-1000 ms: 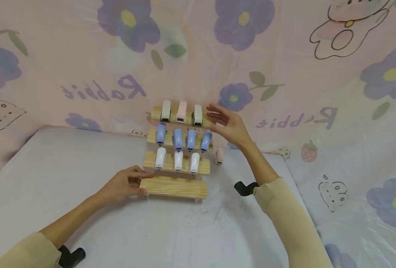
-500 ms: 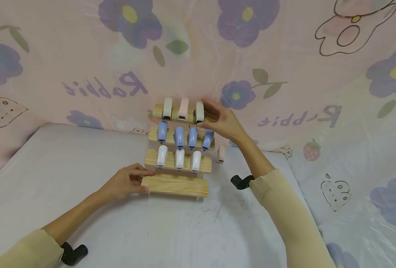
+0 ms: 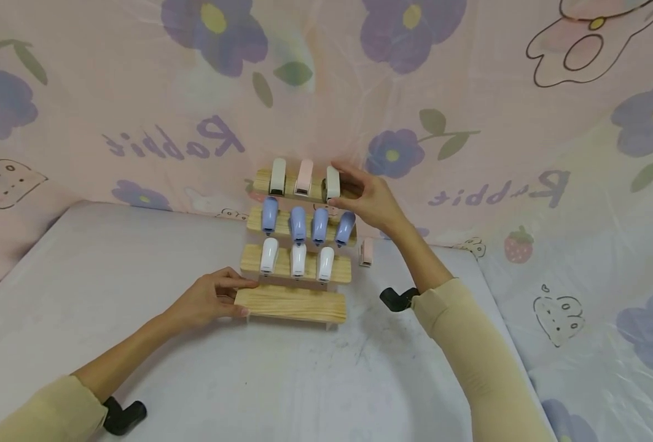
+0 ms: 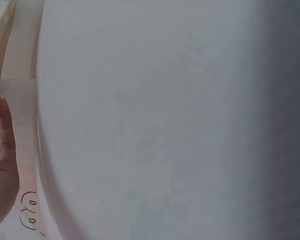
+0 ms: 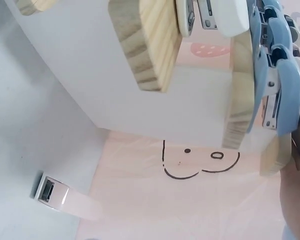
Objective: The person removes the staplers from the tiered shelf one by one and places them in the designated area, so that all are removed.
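Note:
A tiered wooden display rack [image 3: 290, 305] carries mini staplers on its upper three boards. My left hand [image 3: 204, 301] grips the left end of the lowest board, fingers behind and thumb at the front. At the right of the top board, my right hand [image 3: 373, 196] holds a pale grey-green stapler [image 3: 333, 183] between thumb and fingers. Beside it on that board stand a pink stapler [image 3: 304, 177] and another pale stapler [image 3: 277, 176]. Several blue staplers [image 3: 319, 225] line the board below, and three white staplers [image 3: 298, 260] the one under that. The right wrist view shows my right hand [image 5: 297, 192] only partly.
A loose pink stapler [image 3: 366, 252] stands on the white table [image 3: 155, 258] right of the rack, also visible in the right wrist view. Behind the rack rises a floral sheet [image 3: 326, 92]. Black wrist mounts [image 3: 398, 299] stick out at both sleeves.
My right hand has moved left from beside the top board and taken hold of the rightmost pale stapler, which has turned slightly. My left hand stays at the lowest board.

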`<state>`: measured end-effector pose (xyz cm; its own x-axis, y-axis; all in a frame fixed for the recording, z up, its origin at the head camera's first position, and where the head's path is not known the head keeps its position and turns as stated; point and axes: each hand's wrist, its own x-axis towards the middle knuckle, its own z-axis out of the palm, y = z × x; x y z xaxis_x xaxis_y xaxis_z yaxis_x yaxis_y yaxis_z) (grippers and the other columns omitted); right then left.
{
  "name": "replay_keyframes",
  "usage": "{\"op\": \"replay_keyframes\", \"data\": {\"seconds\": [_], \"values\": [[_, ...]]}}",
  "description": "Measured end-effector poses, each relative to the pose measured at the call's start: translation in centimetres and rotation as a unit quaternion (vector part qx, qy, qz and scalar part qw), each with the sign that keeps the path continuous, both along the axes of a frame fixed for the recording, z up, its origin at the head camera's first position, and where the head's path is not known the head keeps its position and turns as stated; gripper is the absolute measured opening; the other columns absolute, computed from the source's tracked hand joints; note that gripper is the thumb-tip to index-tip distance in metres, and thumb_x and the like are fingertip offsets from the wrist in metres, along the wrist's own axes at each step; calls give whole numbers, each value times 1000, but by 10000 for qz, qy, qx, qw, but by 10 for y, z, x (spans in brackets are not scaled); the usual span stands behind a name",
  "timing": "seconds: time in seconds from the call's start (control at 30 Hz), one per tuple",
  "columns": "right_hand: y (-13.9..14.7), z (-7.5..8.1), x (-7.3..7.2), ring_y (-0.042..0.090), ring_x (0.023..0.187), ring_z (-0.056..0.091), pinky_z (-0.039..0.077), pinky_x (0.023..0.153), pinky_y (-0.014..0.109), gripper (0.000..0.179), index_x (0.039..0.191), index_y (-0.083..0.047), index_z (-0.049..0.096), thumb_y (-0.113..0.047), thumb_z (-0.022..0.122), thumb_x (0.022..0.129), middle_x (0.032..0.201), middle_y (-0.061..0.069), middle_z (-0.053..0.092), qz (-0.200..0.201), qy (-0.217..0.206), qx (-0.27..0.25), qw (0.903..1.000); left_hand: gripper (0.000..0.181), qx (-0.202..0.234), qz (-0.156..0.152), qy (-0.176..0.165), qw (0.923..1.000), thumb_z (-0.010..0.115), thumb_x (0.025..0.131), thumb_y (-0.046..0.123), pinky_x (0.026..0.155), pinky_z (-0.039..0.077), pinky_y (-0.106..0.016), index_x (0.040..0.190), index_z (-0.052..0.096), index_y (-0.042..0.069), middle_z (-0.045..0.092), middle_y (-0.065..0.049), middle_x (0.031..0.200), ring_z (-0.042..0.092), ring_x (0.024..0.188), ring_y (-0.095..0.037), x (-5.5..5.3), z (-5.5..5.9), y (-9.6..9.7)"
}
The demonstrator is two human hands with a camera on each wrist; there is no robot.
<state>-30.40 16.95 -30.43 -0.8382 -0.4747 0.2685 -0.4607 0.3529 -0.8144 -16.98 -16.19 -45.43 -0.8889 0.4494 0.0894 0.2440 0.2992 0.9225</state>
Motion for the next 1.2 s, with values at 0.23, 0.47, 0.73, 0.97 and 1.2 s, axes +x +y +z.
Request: {"op": "replay_keyframes", "data": {"seconds": [0.23, 0.47, 0.73, 0.97, 1.2], "values": [[11, 0, 2, 25, 127, 56, 46, 104, 34, 74, 150, -15, 45, -7, 79, 85, 149, 6, 49, -63, 138, -52, 9999, 53, -39, 37, -6, 10000, 87, 77, 17, 77, 50, -24, 126, 69, 8, 57, -8, 108, 46, 91, -22, 1, 1, 1], [25, -1, 5, 28, 125, 57, 44, 106, 34, 75, 149, -11, 45, -4, 80, 83, 151, 7, 47, -213, 232, 14, 9995, 53, -39, 44, -57, 10000, 87, 77, 18, 78, 51, -24, 126, 69, 9, 56, -8, 109, 46, 92, -21, 1, -2, 0], [37, -2, 9, 31, 127, 55, 43, 106, 39, 74, 149, -11, 46, 0, 79, 83, 149, 11, 48, -357, 175, -157, 9991, 53, -24, 63, -86, 9999, 87, 77, 17, 78, 51, -23, 126, 69, 8, 56, -9, 108, 46, 92, -21, 2, -1, 0], [52, -3, 12, 33, 127, 55, 42, 106, 46, 72, 149, -10, 46, 1, 77, 85, 142, 18, 53, -465, 140, -232, 9986, 53, -89, 73, -9, 9999, 87, 77, 18, 78, 52, -24, 126, 69, 9, 57, -8, 108, 47, 92, -22, 2, 1, 0], [69, -3, 15, 31, 128, 54, 43, 106, 37, 71, 149, -9, 45, 1, 76, 86, 141, 19, 54, -564, 142, -148, 9982, 53, -140, 72, 22, 9999, 87, 76, 19, 77, 52, -25, 126, 70, 10, 58, -7, 108, 48, 91, -21, 0, 1, 0]]}}
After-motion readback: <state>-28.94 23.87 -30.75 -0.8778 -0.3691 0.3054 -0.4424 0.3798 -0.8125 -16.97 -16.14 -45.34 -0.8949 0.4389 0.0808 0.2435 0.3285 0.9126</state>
